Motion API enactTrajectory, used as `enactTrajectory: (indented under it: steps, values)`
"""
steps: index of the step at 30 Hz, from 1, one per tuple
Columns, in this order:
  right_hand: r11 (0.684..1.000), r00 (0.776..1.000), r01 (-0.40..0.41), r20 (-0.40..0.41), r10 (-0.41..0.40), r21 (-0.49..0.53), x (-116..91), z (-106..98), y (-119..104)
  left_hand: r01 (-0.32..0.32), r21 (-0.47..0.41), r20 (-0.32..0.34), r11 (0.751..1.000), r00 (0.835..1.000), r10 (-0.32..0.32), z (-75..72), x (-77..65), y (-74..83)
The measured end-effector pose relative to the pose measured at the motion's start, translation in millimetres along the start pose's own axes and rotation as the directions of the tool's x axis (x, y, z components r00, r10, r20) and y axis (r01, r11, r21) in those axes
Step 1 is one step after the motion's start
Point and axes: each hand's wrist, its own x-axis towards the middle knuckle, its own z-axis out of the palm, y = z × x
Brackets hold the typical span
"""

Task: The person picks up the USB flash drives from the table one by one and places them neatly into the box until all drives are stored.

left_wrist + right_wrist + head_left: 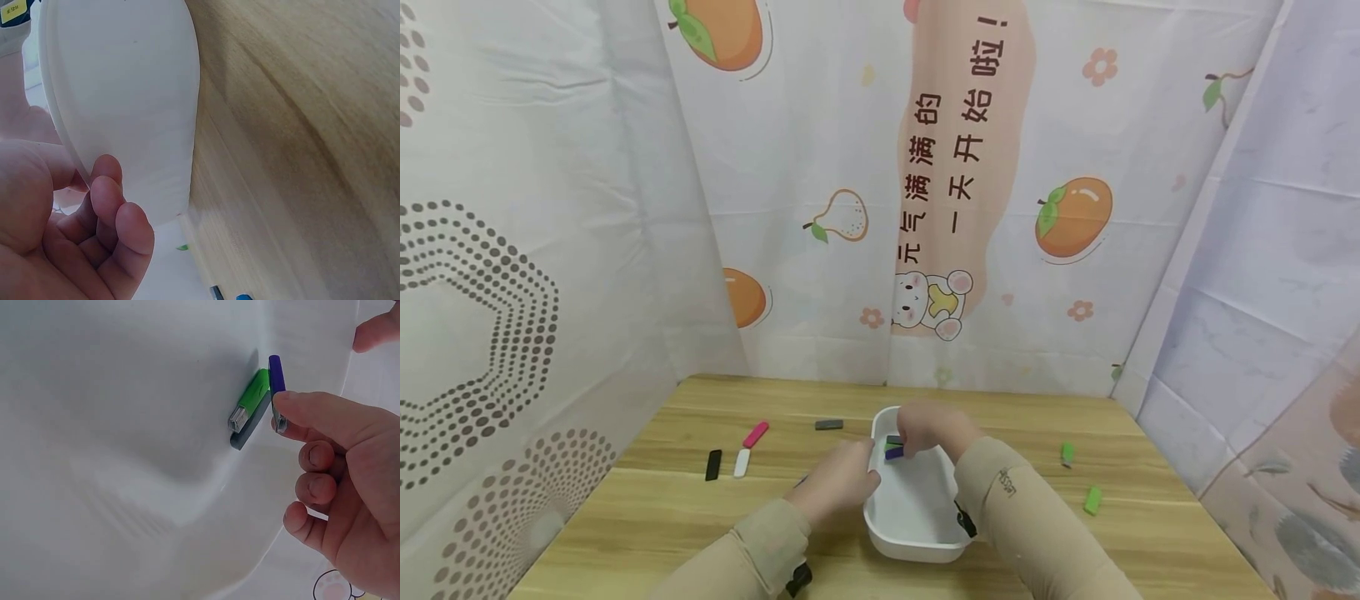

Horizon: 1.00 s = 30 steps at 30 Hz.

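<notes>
A white plastic tub [913,504] stands on the wooden table. My left hand [842,477] grips its left rim, the fingertips lying against the outer wall in the left wrist view. Inside the far end of the tub, my right hand [931,425] pinches a purple USB stick [277,375] between thumb and forefinger. The stick's metal plug points toward the palm. Just beside it on the tub's floor lie a green USB stick [253,394] with its plug bare and a dark grey stick [253,422], side by side.
Left of the tub lie a black stick [713,465], a white one [742,462], a pink one [756,434] and a grey one [829,425]. A blue piece [802,481] is mostly hidden behind my left hand. Two green sticks [1093,500] lie to the right. Printed curtains enclose the table.
</notes>
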Motion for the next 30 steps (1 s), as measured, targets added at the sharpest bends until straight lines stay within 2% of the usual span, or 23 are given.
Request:
enactTrajectory:
  steps: [5,14,22,30]
  values:
    - [1.000,1.000,-0.018,0.006,0.018,-0.011,3.8,0.3,-1.8,-0.004,0.019,-0.005,1.000,1.000,0.004,-0.7,-0.1,-0.1]
    - [0.993,0.999,-0.031,0.011,0.033,-0.116,10.3,3.6,-6.9,-0.007,0.026,-0.010,1.000,1.000,0.007,-0.3,-0.2,-0.5]
    - [0.988,0.997,-0.067,0.016,0.070,-0.137,12.6,5.6,-11.1,-0.010,0.034,-0.011,0.999,1.000,0.010,-0.8,1.0,-0.9]
    - [0.970,0.998,-0.052,0.008,0.056,-0.236,21.0,11.3,-13.2,-0.007,0.032,-0.009,0.999,1.000,0.007,-0.7,0.3,-0.6]
